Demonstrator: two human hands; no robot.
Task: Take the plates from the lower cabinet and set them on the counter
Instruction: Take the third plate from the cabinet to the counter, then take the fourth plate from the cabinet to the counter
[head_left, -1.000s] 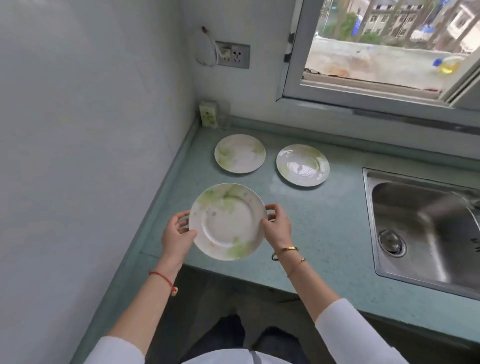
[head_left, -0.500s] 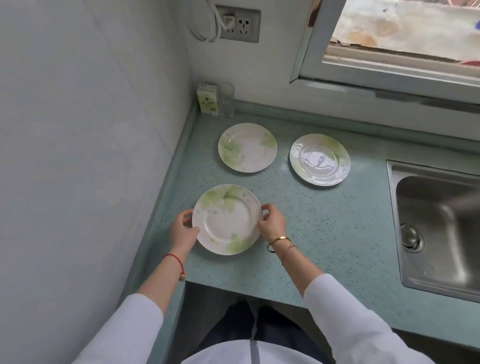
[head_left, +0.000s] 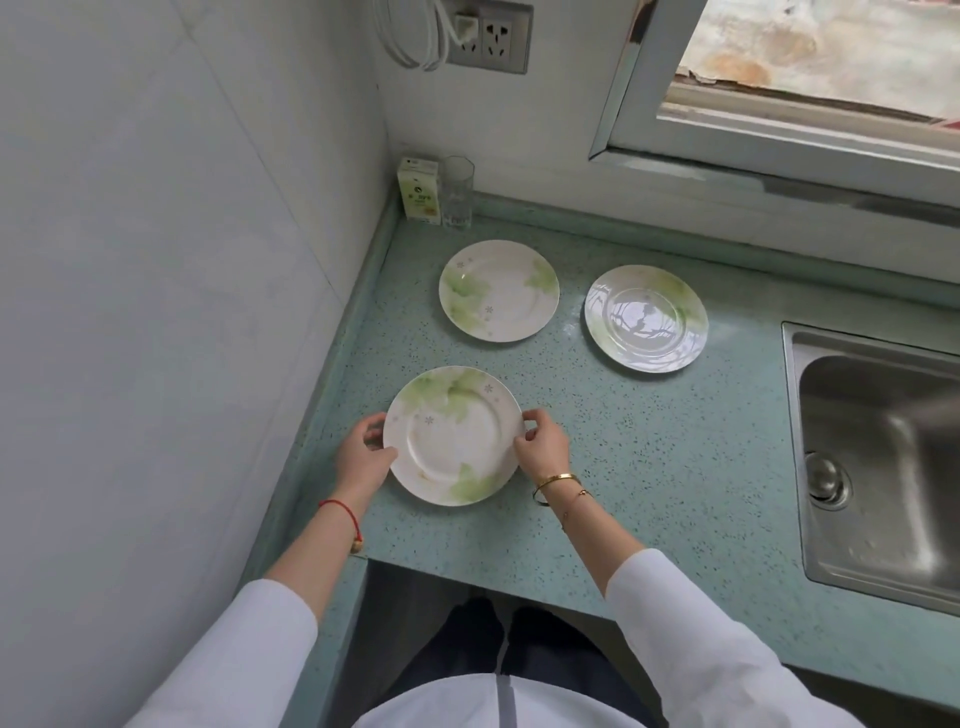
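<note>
Three white plates with green leaf prints lie on the speckled green counter. The near plate rests flat near the front left. My left hand grips its left rim and my right hand pinches its right rim. A second plate lies further back, and a third plate lies to its right, both untouched. The lower cabinet is out of view below the counter edge.
A steel sink is sunk into the counter at the right. A small carton and a drinking glass stand in the back left corner. Tiled wall on the left, a socket and window frame behind.
The plate in both hands came down from above the counter's front edge and now lies flat on the counter. My view moved closer and tilted down.
</note>
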